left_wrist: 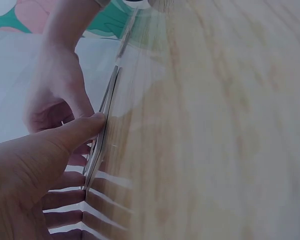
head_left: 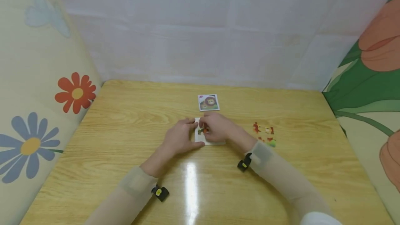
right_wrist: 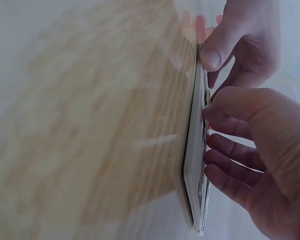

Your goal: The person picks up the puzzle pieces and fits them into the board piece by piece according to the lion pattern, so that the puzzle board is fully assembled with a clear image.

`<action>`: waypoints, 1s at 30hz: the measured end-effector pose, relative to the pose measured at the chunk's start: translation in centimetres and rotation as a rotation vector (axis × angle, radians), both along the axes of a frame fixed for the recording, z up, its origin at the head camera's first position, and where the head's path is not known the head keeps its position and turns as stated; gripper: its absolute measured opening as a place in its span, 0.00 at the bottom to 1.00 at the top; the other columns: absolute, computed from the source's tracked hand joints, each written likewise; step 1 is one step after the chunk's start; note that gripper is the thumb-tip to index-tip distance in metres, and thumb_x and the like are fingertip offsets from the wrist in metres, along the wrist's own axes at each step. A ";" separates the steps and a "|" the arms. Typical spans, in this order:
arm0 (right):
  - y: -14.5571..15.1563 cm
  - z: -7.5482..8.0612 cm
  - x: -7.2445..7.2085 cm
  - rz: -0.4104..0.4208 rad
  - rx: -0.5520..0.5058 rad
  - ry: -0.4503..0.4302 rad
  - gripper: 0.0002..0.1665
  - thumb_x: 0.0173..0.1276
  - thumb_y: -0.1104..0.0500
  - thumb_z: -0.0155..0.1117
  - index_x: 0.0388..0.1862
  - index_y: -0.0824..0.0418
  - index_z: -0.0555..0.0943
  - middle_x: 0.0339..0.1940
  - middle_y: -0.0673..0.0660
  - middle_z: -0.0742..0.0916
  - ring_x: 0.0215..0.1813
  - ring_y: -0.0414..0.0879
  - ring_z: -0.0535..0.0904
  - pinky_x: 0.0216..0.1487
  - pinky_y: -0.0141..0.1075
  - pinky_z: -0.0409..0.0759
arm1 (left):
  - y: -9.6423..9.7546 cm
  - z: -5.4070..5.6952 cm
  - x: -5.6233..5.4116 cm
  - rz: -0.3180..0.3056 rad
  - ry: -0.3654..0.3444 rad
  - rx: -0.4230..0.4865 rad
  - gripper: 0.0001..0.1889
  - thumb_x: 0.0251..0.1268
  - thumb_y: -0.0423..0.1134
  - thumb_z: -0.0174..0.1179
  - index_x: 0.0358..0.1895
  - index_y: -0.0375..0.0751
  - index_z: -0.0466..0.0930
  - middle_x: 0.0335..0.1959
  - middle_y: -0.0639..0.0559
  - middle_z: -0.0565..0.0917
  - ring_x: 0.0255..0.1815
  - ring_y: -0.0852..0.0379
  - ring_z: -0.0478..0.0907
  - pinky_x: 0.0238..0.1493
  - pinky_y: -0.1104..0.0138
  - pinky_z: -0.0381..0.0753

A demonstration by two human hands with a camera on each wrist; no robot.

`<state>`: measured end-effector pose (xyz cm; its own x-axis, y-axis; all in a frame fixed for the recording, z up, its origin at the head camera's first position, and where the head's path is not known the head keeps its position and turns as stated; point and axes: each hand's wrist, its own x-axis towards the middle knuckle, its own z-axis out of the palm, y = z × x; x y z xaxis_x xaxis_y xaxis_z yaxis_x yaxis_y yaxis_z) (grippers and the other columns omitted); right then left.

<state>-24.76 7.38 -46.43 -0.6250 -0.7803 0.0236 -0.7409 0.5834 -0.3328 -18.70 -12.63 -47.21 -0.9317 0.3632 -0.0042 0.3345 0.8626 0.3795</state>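
A white puzzle board (head_left: 220, 143) lies flat on the table, with some coloured puzzle pieces (head_left: 200, 132) at its left side. My left hand (head_left: 179, 137) holds the board by its left part, thumb on the near edge and index finger at the far edge. In the left wrist view, the thumb (left_wrist: 97, 119) presses on the rim while the other fingers touch the table. Over the board, my right hand (head_left: 217, 127) pinches a puzzle piece against the surface with bent fingers; the piece is mostly covered. The right wrist view shows its fingertips (right_wrist: 213, 142) at the board's face.
Several loose puzzle pieces (head_left: 265, 134) lie right of the board. A square lion picture card (head_left: 208, 102) lies behind it. A white cloth (head_left: 200, 51) backs the wooden table (head_left: 131, 114), and flower-patterned panels (head_left: 28, 79) stand at both sides.
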 end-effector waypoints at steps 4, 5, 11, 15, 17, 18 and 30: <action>0.1 0.0 0.2 -0.006 0.002 0.001 0.15 0.61 0.62 0.73 0.48 0.60 0.86 0.46 0.55 0.86 0.44 0.45 0.82 0.49 0.36 0.86 | 0.1 0.0 0.0 0.002 -0.006 0.003 0.44 0.58 0.62 0.76 0.72 0.38 0.79 0.77 0.40 0.76 0.80 0.37 0.71 0.74 0.40 0.78; 0.1 0.0 0.2 -0.006 0.004 0.003 0.15 0.61 0.62 0.72 0.48 0.60 0.86 0.47 0.55 0.87 0.45 0.46 0.82 0.50 0.36 0.87 | 0.1 -0.1 0.0 0.004 -0.008 0.004 0.44 0.57 0.62 0.76 0.72 0.38 0.79 0.77 0.40 0.76 0.80 0.37 0.71 0.74 0.40 0.78; 0.0 -0.1 0.2 0.003 0.009 0.013 0.14 0.63 0.61 0.71 0.48 0.62 0.86 0.46 0.56 0.88 0.46 0.47 0.85 0.52 0.38 0.88 | 0.0 -0.2 -0.1 0.009 -0.003 -0.004 0.44 0.57 0.63 0.76 0.72 0.38 0.79 0.77 0.40 0.76 0.80 0.37 0.71 0.74 0.41 0.78; 0.0 0.0 0.2 0.003 0.020 0.011 0.16 0.61 0.64 0.70 0.49 0.62 0.86 0.46 0.56 0.88 0.45 0.46 0.84 0.51 0.37 0.87 | 0.0 -0.4 -0.2 0.007 0.006 -0.005 0.44 0.57 0.63 0.76 0.72 0.39 0.79 0.77 0.39 0.76 0.79 0.36 0.71 0.73 0.40 0.79; 0.0 0.0 0.3 0.008 0.017 0.004 0.18 0.61 0.65 0.69 0.51 0.62 0.87 0.47 0.56 0.88 0.45 0.46 0.83 0.49 0.35 0.87 | 0.0 -0.5 -0.2 0.006 0.008 -0.004 0.44 0.57 0.63 0.76 0.72 0.40 0.79 0.77 0.39 0.76 0.79 0.36 0.71 0.72 0.39 0.79; 0.0 0.0 0.3 0.010 0.013 -0.003 0.19 0.61 0.66 0.68 0.52 0.62 0.87 0.48 0.56 0.88 0.44 0.45 0.83 0.49 0.34 0.87 | 0.0 -0.6 -0.2 0.006 0.010 -0.004 0.44 0.57 0.63 0.76 0.72 0.41 0.79 0.77 0.39 0.76 0.79 0.36 0.71 0.72 0.39 0.79; -0.4 0.1 0.2 -0.037 -0.009 -0.068 0.11 0.71 0.58 0.72 0.49 0.58 0.91 0.42 0.54 0.90 0.42 0.44 0.84 0.48 0.33 0.87 | 0.0 -0.4 -0.3 -0.005 0.009 -0.002 0.44 0.57 0.63 0.76 0.72 0.38 0.79 0.77 0.40 0.76 0.80 0.36 0.70 0.75 0.41 0.77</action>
